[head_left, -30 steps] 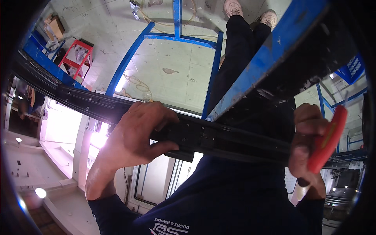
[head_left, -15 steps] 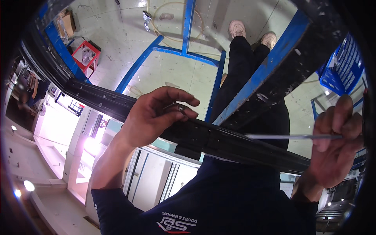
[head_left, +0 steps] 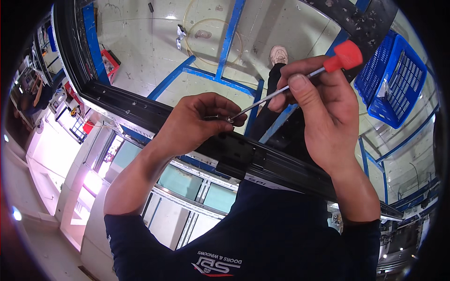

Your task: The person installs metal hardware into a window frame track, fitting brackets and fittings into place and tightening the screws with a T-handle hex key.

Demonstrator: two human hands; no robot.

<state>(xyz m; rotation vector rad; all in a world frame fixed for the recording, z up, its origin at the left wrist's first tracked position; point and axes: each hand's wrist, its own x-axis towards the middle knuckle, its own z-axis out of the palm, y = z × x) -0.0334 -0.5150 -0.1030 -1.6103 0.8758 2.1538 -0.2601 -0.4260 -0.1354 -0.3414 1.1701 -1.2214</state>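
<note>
My left hand (head_left: 190,124) is closed in a pinch on a small metal screw (head_left: 229,120), just above a long black metal frame bar (head_left: 286,164). A screwdriver (head_left: 346,55) with a red handle and thin steel shaft is in my right hand (head_left: 330,112), gripped by thumb and fingers along the shaft. The screwdriver slants down to the left, and its tip is at the screw by my left fingertips. Whether the tip sits in the screw head is too small to tell. Fingers partly hide the screw.
Below the bar stands a blue metal support (head_left: 220,82). A blue plastic basket (head_left: 396,89) is at the right. At the left, the black frame turns a corner (head_left: 84,86), near a red stool (head_left: 111,65). A thin hose (head_left: 186,14) coils on the floor.
My right hand has come in from the right edge, bringing the screwdriver tip to the screw. My left hand keeps its pinch in nearly the same place. The view has shifted slightly.
</note>
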